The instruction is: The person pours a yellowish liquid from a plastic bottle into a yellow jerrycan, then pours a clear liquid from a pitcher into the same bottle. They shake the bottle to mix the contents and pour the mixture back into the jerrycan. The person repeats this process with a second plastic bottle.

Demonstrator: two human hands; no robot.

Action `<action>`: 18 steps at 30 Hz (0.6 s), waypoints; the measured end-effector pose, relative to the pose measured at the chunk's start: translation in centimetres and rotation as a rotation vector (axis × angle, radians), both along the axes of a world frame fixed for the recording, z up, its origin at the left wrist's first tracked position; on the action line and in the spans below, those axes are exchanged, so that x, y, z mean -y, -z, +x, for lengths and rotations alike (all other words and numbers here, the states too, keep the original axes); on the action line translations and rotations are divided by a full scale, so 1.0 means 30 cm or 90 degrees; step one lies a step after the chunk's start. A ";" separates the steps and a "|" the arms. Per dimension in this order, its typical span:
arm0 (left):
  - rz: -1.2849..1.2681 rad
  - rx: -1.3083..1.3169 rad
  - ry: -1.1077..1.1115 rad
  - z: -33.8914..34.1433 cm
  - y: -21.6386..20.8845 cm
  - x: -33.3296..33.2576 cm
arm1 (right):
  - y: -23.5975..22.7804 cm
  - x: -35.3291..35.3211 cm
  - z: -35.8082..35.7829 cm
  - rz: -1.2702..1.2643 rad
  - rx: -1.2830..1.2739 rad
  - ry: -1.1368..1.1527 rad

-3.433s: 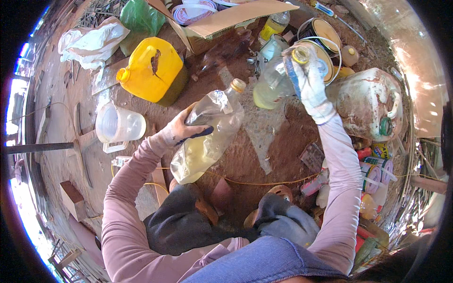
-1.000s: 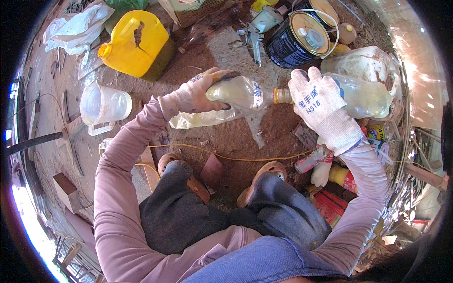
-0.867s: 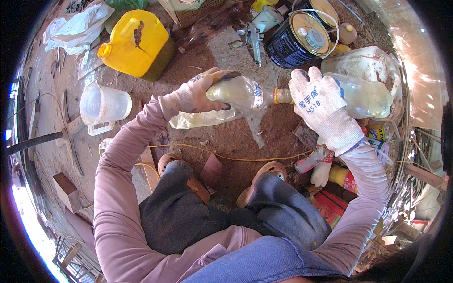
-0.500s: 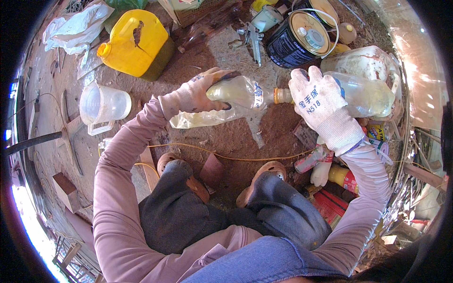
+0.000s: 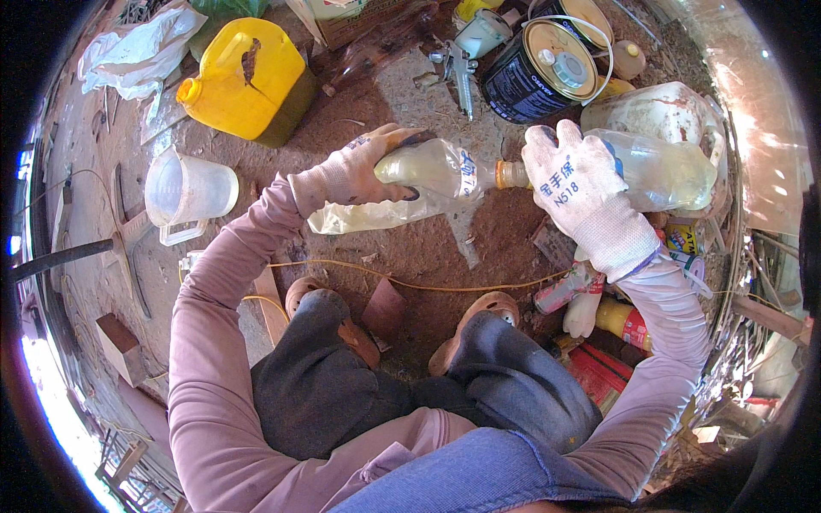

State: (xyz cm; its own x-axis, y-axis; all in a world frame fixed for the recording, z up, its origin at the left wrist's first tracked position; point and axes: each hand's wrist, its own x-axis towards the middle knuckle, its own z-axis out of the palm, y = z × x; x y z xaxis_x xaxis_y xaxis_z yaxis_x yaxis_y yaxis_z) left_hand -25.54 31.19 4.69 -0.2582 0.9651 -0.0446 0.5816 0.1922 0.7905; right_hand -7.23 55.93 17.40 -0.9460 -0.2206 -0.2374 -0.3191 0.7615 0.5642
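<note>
My left hand point(image 5: 363, 162), in a stained white work glove, is wrapped round a clear plastic bottle point(image 5: 438, 168) held on its side. The bottle's orange neck ring point(image 5: 511, 174) points right, toward my other hand. My gloved right hand point(image 5: 575, 175) is closed over the neck end of a second clear bottle point(image 5: 667, 171), which holds pale yellowish liquid and also lies sideways. The two necks face each other, but my right fingers hide whether they touch. Just below the left bottle is a long piece of clear, crumpled-looking plastic point(image 5: 368, 217).
A yellow jerrycan point(image 5: 248, 77) and a clear measuring jug point(image 5: 190, 190) stand at left. Ahead are a spray gun point(image 5: 462, 77) and a black paint can point(image 5: 526, 81). A stained white jug point(image 5: 654, 111) sits far right. A yellow cord point(image 5: 410, 286) crosses the dirt before my feet.
</note>
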 end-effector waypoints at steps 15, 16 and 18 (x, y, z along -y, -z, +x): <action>0.015 0.029 0.001 0.009 0.001 -0.003 | -0.001 0.010 0.005 0.025 0.007 0.001; 0.014 0.032 0.004 0.008 0.004 -0.003 | -0.001 0.006 0.008 0.023 -0.004 -0.012; 0.011 0.037 0.010 0.004 0.016 -0.003 | -0.001 0.006 0.007 0.019 -0.003 -0.008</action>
State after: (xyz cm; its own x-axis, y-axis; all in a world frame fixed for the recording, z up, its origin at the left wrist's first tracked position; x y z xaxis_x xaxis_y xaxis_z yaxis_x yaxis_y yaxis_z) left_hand -25.43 31.28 4.19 -0.2410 0.9696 -0.0421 0.5368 0.1693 0.8265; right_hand -7.04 55.74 17.42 -0.9443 -0.2253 -0.2399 -0.3260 0.7403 0.5880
